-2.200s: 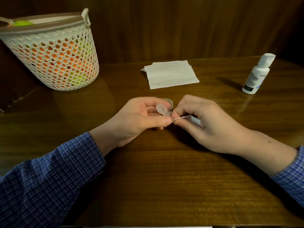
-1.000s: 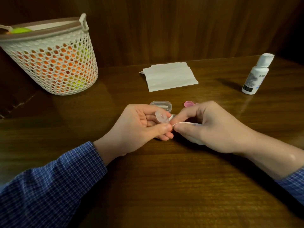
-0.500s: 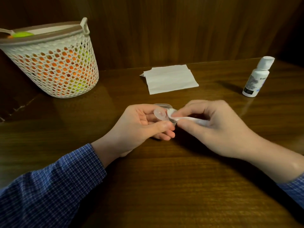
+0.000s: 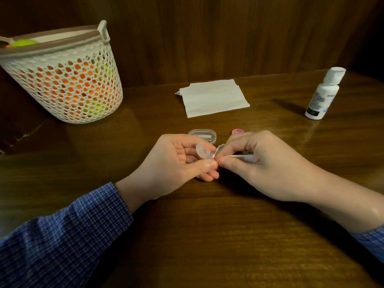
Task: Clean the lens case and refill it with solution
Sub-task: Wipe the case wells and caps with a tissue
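Left hand (image 4: pixel 176 161): fingers curled round a small clear lens case (image 4: pixel 204 153), held above the table (image 4: pixel 207 235).
Right hand (image 4: pixel 268 165): fingers pinching a white tissue (image 4: pixel 239 156), tip against the case, perhaps inside it.
Behind the hands: clear box (image 4: pixel 202 135), pink cap (image 4: pixel 238 131).
Far right: solution bottle (image 4: pixel 322 96), upright.
Centre back: folded tissue (image 4: pixel 214 97).
Far left: basket (image 4: pixel 62 80).
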A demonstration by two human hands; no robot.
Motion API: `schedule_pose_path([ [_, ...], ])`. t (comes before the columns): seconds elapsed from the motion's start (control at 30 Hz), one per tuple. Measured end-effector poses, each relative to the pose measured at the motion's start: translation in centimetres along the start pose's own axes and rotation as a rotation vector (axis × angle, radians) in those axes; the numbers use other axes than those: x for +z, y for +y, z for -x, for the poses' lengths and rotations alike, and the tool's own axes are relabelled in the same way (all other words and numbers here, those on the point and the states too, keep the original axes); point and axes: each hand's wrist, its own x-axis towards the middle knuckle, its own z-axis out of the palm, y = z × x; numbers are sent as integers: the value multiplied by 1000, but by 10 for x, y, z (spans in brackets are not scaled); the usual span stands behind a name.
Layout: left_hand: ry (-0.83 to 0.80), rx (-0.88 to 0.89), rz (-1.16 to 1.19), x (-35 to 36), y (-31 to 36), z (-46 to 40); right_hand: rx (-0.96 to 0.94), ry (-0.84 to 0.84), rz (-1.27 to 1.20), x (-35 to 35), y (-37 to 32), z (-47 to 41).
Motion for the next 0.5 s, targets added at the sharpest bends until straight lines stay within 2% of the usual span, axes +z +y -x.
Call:
schedule_pose_path([
  [0.03, -24, -2, 1, 0, 1, 0, 44, -84, -62, -5, 0, 0],
  [0.1, -40, -13, 61, -2, 3, -2, 165, -208, -398, -14, 2, -2],
  [0.17, -18, -34, 171, -5, 4, -4, 381, -173, -858, -22, 5, -5],
  [0.23, -20, -46, 214, -6, 4, -4, 534, -75, -1111, -26, 5, -9],
  [0.37, -28, -49, 185, -5, 0, -4, 568, -50, -1240, -29, 4, -9],
  [0.5, -21, -50, 194, -6, 1, -5, 440, -79, -967, -24, 7, -9],
])
